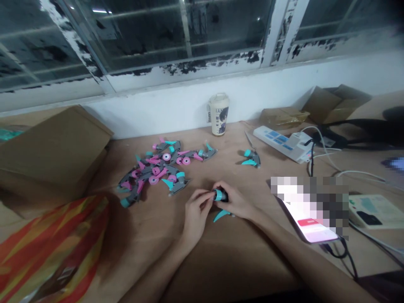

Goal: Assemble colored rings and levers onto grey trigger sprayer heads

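My right hand (236, 201) is wrapped round a grey trigger spray head with a teal collar (218, 195), and its teal trigger (221, 215) sticks out below the fingers. My left hand (198, 210) has its fingertips pinched together right at the collar's open end; whatever lies between them is hidden. To the left lies a loose pile of spray heads (154, 170), grey with pink or teal collars and triggers. One teal and grey spray head (251, 158) sits by itself beyond my right hand.
Scissors (250, 139) lie behind the lone spray head. A paper cup (219, 115) stands by the wall. Rightward are a power strip (280, 143), cables and a lit phone (311, 223). A cardboard box (53, 155) and red-yellow bag (59, 248) are on the left.
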The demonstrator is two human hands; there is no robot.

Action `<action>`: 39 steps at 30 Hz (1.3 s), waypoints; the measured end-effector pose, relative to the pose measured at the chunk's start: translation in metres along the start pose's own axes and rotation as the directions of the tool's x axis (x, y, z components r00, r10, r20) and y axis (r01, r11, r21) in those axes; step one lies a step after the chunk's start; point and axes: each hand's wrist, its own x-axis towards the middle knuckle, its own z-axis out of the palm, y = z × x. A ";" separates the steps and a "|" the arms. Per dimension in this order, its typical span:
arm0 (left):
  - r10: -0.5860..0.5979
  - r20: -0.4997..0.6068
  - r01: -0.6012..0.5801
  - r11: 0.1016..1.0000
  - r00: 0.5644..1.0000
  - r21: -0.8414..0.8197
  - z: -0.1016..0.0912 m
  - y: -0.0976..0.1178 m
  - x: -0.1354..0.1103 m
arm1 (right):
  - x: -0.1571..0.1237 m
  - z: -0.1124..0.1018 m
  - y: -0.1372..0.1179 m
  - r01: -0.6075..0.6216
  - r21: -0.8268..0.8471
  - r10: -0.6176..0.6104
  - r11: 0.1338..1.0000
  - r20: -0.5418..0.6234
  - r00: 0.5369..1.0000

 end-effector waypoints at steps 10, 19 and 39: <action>-0.071 0.047 0.075 0.994 0.996 -0.083 0.000 0.000 0.005 | 0.000 0.000 -0.005 0.006 -0.050 -0.005 0.999 0.020 1.000; -0.100 0.101 0.110 0.990 0.990 -0.091 -0.004 0.004 0.009 | 0.000 0.000 -0.002 -0.021 -0.027 0.022 0.999 0.044 0.999; -0.130 0.131 0.146 0.982 0.983 -0.117 -0.001 -0.002 0.006 | 0.002 -0.006 -0.010 -0.053 0.024 0.051 0.998 0.063 0.997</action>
